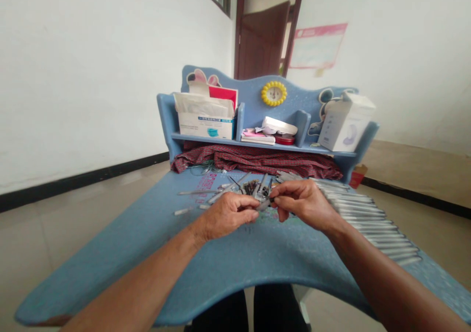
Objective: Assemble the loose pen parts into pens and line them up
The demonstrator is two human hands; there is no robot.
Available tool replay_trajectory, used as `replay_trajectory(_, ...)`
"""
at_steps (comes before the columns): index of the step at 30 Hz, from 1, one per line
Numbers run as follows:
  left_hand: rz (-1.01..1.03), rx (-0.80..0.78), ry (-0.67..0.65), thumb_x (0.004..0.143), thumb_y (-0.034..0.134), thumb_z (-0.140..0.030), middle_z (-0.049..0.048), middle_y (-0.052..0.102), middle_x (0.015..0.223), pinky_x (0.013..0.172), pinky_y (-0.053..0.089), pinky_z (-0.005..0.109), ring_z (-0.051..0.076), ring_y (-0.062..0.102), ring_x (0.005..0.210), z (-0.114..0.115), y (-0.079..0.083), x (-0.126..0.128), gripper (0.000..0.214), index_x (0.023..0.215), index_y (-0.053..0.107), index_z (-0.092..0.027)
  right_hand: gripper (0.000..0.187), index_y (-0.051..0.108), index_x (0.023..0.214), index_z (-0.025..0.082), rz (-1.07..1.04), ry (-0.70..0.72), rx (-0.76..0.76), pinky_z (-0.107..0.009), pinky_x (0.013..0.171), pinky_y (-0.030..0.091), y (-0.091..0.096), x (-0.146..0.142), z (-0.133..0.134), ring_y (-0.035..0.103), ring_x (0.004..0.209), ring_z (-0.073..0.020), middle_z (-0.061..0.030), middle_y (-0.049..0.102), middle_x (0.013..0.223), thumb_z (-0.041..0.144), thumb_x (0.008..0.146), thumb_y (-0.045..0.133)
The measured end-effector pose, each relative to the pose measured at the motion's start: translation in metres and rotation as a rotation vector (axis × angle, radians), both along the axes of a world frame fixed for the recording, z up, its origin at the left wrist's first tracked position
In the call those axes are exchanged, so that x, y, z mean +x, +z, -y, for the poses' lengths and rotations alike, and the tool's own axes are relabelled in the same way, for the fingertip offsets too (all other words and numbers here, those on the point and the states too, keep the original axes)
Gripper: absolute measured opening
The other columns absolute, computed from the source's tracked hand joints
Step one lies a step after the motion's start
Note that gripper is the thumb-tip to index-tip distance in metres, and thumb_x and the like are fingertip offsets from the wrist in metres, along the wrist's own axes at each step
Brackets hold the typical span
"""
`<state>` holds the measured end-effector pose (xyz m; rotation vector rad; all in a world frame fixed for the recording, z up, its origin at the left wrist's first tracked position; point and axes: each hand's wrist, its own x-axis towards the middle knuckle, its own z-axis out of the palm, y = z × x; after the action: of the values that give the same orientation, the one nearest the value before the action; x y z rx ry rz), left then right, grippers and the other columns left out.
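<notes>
Above the middle of the desk, my left hand point(233, 214) is closed, with thumb and fingertips pinching a short translucent piece point(263, 205). My right hand point(303, 202) is closed too and pinches a small black part point(272, 201) against the end of that piece. The two hands nearly meet; whether the two parts are joined is too small to tell. Just behind them lies a heap of small dark and metallic parts point(250, 187). Several slim clear tubes point(196, 192) are scattered to the left, and a short whitish piece point(182, 211) lies apart.
Many pen-like clear tubes with dark ends point(375, 219) lie in a row at the right of the blue desk point(147, 224). A checked cloth point(253, 157) is bunched under the shelf. On the shelf stand a mask box point(206, 124), a white carton point(346, 122) and booklets point(257, 137).
</notes>
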<state>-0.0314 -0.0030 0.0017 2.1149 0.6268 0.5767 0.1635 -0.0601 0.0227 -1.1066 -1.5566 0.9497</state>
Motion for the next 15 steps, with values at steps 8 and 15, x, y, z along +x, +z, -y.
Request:
replay_trajectory(8, 0.08, -0.25, -0.014, 0.075, 0.061, -0.03, 0.0008, 0.061, 0.067, 0.061, 0.045, 0.022, 0.011, 0.055, 0.061, 0.002, 0.0, 0.001, 0.022, 0.087, 0.068, -0.013, 0.011, 0.065, 0.074, 0.013, -0.002, 0.001, -0.021, -0.021, 0.042, 0.042, -0.005, 0.002, 0.001, 0.054, 0.038, -0.0096, 0.0032, 0.058, 0.044, 0.021, 0.068, 0.061)
replay_trajectory(15, 0.088, -0.238, 0.001, 0.075, 0.062, -0.03, 0.0004, 0.062, 0.067, 0.059, 0.046, 0.021, 0.01, 0.056, 0.059, 0.001, -0.002, 0.001, 0.021, 0.086, 0.066, -0.012, 0.016, 0.068, 0.081, 0.012, 0.06, 0.014, 0.034, -0.021, 0.043, 0.045, -0.012, 0.008, -0.002, 0.056, 0.044, -0.0096, 0.002, 0.059, 0.055, 0.021, 0.068, 0.065)
